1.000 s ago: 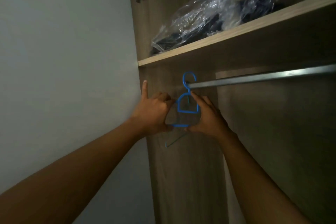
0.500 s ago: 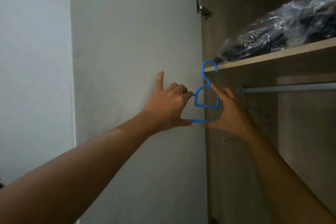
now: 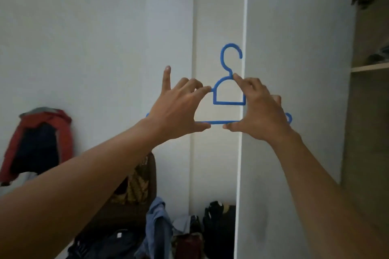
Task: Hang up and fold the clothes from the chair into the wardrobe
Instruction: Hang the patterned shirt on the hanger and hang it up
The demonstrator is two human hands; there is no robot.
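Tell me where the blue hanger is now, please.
The hanger is held up at the centre of the head view between the left hand and right hand, before the white wardrobe door.

Blue hanger point(image 3: 229, 102) — red-and-navy jacket point(image 3: 40, 143)

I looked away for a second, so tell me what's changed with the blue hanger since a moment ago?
The blue hanger has come off the wardrobe rail, where its hook sat a second ago, and has been carried left out of the wardrobe. It is now held up in front of the open white door, and clothes on a chair show below. The left hand and right hand grip it as before.
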